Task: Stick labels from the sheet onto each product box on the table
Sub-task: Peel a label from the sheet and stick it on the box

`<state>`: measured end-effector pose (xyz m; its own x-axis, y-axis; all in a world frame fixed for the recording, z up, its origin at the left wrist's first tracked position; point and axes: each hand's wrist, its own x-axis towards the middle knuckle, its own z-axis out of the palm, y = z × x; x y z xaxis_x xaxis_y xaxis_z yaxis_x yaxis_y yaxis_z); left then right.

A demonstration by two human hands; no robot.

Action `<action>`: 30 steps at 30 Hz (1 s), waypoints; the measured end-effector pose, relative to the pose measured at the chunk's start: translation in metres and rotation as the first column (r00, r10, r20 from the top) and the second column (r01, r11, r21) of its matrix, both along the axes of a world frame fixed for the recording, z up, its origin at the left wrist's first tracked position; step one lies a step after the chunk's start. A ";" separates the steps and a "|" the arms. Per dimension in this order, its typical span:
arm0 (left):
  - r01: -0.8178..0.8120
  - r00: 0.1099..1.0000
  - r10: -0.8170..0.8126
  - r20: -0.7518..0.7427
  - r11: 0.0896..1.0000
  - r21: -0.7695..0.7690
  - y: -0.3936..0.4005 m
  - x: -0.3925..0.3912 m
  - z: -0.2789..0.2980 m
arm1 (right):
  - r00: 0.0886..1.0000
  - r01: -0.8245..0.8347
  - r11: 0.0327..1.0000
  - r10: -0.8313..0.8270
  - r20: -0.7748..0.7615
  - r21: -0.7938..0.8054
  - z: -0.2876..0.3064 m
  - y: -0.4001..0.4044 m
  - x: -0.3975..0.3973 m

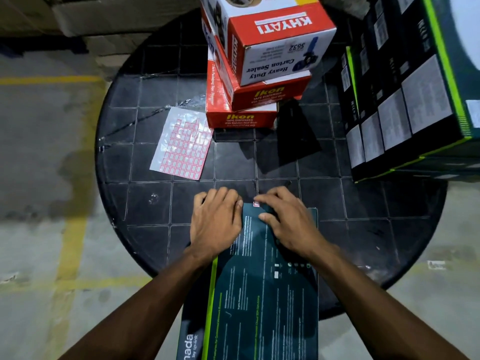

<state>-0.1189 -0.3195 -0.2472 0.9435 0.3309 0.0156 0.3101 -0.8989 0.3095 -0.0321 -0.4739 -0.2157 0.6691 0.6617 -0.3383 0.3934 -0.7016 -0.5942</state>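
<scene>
A small red-edged label (256, 203) sits at the far top edge of the dark box (262, 276), and both hands are right on it. The right hand (288, 223) lies over the box's far end with fingers curved down, fingertips at the label — pressing it flat, I'd say, holding nothing. The left hand (217, 219) curls over the box's far left corner, gripping it, most likely to keep the box from sliding while the sticker is rubbed down. The box lies lengthwise toward the person, its near end hanging past the edge of the round black table (145, 203). Farther out to the left, the label sheet (181, 149) lies flat, its upper rows already bare — within easy reach for the next peel. Behind it stands a stack of red and white boxes (259, 74), and to the right a pile of dark green-edged boxes (405, 105), presumably waiting for their turn.
</scene>
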 end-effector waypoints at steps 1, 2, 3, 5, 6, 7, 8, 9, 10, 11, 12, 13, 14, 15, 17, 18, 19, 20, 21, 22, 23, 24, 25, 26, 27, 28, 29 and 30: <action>0.000 1.000 0.000 -0.001 1.000 0.004 0.000 0.001 0.000 | 1.000 -0.002 1.000 0.002 0.008 0.000 0.000 0.000 0.000; -0.001 1.000 0.001 0.001 1.000 0.008 0.000 0.001 0.000 | 1.000 -0.006 1.000 0.006 0.012 -0.003 0.000 0.000 0.000; -0.002 1.000 0.002 0.004 1.000 0.015 0.000 0.002 0.000 | 1.000 -0.014 1.000 0.014 0.011 -0.013 -0.001 0.000 0.001; -0.003 1.000 0.002 0.012 1.000 0.026 0.000 0.002 -0.001 | 0.999 -0.032 0.999 0.032 0.011 -0.033 -0.002 0.001 0.003; -0.002 1.000 0.002 0.014 1.000 0.029 0.001 0.001 -0.001 | 0.999 -0.035 0.999 0.035 0.010 -0.038 -0.003 0.001 0.003; -0.002 1.000 0.001 0.014 1.000 0.031 0.001 0.001 -0.002 | 0.999 -0.037 0.998 0.037 0.005 -0.046 -0.002 0.001 0.004; -0.002 1.000 0.001 0.013 0.999 0.033 0.001 0.001 -0.002 | 0.999 -0.039 0.997 0.039 -0.003 -0.059 -0.002 0.001 0.004; 0.000 1.000 0.000 0.011 0.999 0.034 0.001 0.001 -0.002 | 0.999 -0.044 0.996 0.043 -0.012 -0.077 -0.001 0.002 0.005; 0.001 1.000 -0.002 0.011 0.999 0.034 0.001 0.001 -0.002 | 0.998 -0.051 0.994 0.049 -0.025 -0.097 -0.001 0.003 0.007; 0.002 1.000 -0.003 0.010 0.999 0.033 0.001 0.001 -0.002 | 0.998 -0.063 0.991 0.059 -0.039 -0.116 -0.001 0.003 0.008; 0.002 1.000 -0.002 0.010 0.999 0.033 0.000 0.002 -0.002 | 0.996 -0.077 0.988 0.071 -0.050 -0.130 0.000 0.004 0.010; 0.001 1.000 -0.001 0.008 0.999 0.034 0.000 0.002 -0.002 | 0.995 -0.090 0.986 0.082 -0.060 -0.143 0.000 0.005 0.011; 0.000 1.000 0.000 0.005 0.999 0.035 0.000 0.002 -0.001 | 0.994 -0.099 0.983 0.089 -0.069 -0.153 0.000 0.005 0.013; 0.000 1.000 0.000 0.003 0.999 0.037 0.000 0.002 -0.001 | 0.993 -0.102 0.982 0.091 -0.075 -0.158 0.000 0.005 0.014; -0.002 1.000 0.002 -0.001 0.999 0.039 0.000 0.002 -0.001 | 0.993 -0.084 0.985 0.070 -0.095 -0.148 0.000 0.005 0.015; -0.004 1.000 0.004 -0.001 0.999 0.040 0.000 0.002 0.000 | 0.992 -0.062 0.990 0.047 -0.113 -0.129 0.001 0.004 0.016; -0.005 1.000 0.005 -0.001 0.999 0.041 0.000 0.002 0.000 | 0.991 -0.042 0.994 0.028 -0.129 -0.104 0.001 0.004 0.015; -0.005 1.000 0.006 -0.001 0.999 0.040 0.000 0.001 -0.001 | 0.991 -0.036 0.996 0.024 -0.135 -0.085 0.002 0.004 0.015; -0.007 1.000 0.007 -0.001 0.999 0.038 0.000 0.001 -0.001 | 0.991 -0.046 0.996 0.035 -0.131 -0.078 0.002 0.004 0.015; -0.008 1.000 0.008 -0.003 0.999 0.034 0.000 0.001 -0.001 | 0.990 -0.061 0.995 0.050 -0.129 -0.080 0.002 0.004 0.015; -0.009 1.000 0.009 -0.006 1.000 0.030 0.000 0.001 -0.001 | 0.990 -0.071 0.994 0.060 -0.131 -0.083 0.003 0.004 0.016; -0.008 1.000 0.009 -0.008 1.000 0.028 0.000 0.002 -0.001 | 0.989 -0.077 0.993 0.065 -0.135 -0.087 0.003 0.004 0.017; -0.008 1.000 0.008 -0.009 1.000 0.027 0.000 0.001 -0.001 | 0.988 -0.082 0.993 0.069 -0.137 -0.090 0.003 0.005 0.017; -0.007 1.000 0.008 -0.009 1.000 0.026 0.000 0.001 -0.001 | 0.988 -0.086 0.992 0.073 -0.135 -0.096 0.003 0.006 0.018; -0.008 1.000 0.008 -0.009 1.000 0.023 0.000 0.001 0.000 | 0.989 -0.090 0.990 0.076 -0.130 -0.105 0.002 0.006 0.018; -0.009 1.000 0.009 -0.008 1.000 0.021 0.000 0.002 0.000 | 0.989 -0.092 0.989 0.077 -0.129 -0.115 0.002 0.007 0.019; -0.009 1.000 0.009 -0.009 1.000 0.020 -0.001 0.002 0.001 | 0.988 -0.094 0.988 0.078 -0.131 -0.121 0.002 0.007 0.020; -0.009 1.000 0.009 -0.009 1.000 0.021 -0.001 0.002 0.001 | 0.988 -0.098 0.987 0.081 -0.131 -0.124 0.003 0.007 0.019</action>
